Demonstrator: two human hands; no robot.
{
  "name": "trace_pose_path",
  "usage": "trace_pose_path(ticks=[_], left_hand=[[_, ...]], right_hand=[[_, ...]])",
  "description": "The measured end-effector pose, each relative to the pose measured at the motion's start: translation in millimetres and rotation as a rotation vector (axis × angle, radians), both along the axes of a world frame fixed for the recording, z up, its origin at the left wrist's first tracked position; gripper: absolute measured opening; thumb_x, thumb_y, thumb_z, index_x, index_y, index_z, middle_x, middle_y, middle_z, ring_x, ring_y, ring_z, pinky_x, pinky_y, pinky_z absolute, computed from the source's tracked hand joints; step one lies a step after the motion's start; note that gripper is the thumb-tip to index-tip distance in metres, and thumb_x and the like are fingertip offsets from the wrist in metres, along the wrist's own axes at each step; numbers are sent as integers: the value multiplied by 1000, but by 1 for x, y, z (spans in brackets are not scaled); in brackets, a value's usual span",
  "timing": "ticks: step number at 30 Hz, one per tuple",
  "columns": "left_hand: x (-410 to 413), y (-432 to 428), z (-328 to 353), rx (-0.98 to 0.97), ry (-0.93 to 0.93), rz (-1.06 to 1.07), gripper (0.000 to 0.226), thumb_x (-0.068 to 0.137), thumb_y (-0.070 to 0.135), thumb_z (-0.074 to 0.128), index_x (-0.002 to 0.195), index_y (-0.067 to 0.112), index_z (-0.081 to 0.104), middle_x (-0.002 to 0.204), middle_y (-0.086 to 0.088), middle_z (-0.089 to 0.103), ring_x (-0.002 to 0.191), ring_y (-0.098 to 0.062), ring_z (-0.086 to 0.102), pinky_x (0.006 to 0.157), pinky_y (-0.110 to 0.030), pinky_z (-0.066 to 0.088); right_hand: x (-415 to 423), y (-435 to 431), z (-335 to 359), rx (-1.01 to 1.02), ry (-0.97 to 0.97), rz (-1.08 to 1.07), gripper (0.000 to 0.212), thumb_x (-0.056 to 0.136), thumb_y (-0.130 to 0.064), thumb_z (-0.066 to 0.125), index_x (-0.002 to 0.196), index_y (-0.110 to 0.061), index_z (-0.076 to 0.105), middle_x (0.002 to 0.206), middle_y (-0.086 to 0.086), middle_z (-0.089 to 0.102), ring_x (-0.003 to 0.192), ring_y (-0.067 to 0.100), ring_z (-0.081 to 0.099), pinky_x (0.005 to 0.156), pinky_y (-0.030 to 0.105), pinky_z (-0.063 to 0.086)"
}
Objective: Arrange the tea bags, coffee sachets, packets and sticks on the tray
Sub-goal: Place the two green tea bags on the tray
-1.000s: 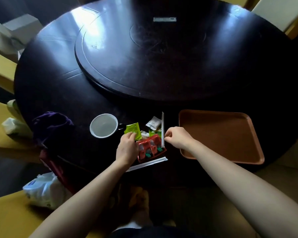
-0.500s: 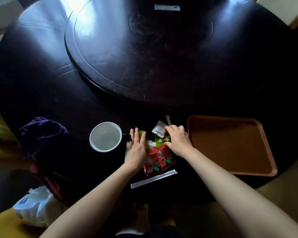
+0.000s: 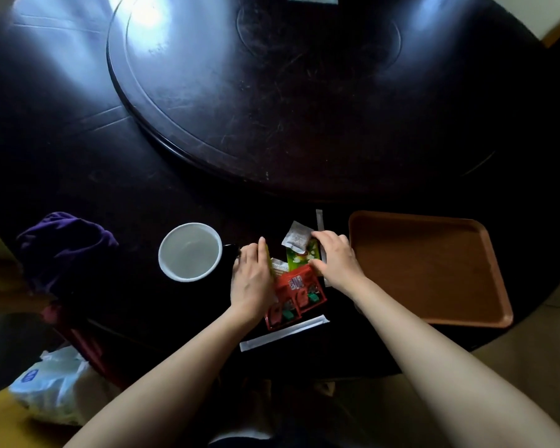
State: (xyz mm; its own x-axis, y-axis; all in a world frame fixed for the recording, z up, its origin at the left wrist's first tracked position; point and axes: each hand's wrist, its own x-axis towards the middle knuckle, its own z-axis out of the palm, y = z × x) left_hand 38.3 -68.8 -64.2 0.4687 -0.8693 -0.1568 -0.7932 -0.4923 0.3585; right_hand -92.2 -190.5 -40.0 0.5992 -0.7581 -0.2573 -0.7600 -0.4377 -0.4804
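1. Nearest you, a long white stick (image 3: 284, 332) lies flat on the dark table (image 3: 143, 189).
2. Your left hand (image 3: 252, 279) rests fingers together against the red sachets (image 3: 296, 295), a yellow-green packet (image 3: 267, 257) edge under its fingers; grip cannot be told.
3. Your right hand (image 3: 335, 260) lies curled over the green packet (image 3: 299, 257), touching the white tea bag (image 3: 296, 237) and a thin stick (image 3: 320, 219).
4. Brown tray (image 3: 434, 270) sits right; white cup (image 3: 189, 252) left.
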Motion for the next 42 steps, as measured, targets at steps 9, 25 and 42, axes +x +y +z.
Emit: trace_pose_path(ticks=[9, 25, 42], left_hand=[[-10, -6, 1, 10, -58, 86, 21, 88, 11, 42, 106, 2, 50, 114, -17, 48, 109, -34, 41, 92, -42, 36], [-27, 18, 12, 102, -39, 221, 55, 83, 19, 50, 132, -1, 35, 142, -22, 37, 135, -34, 27, 112, -40, 24], [-33, -6, 62, -382, 272, 420, 34, 91, 10, 46, 124, 8, 55, 124, -11, 63, 117, -22, 55, 97, -24, 38]], right_hand=[[15, -21, 0, -4, 125, -52, 39, 81, -24, 65, 115, -11, 51, 119, 13, 49, 117, 31, 38, 98, 41, 35], [-9, -34, 23, 415, -247, -215, 7, 78, -8, 61, 81, -11, 56, 87, 11, 62, 88, 32, 64, 77, 47, 55], [-104, -92, 16, 753, -560, -893, 29, 80, 2, 62, 109, -1, 59, 76, 7, 62, 62, 14, 60, 40, 21, 52]])
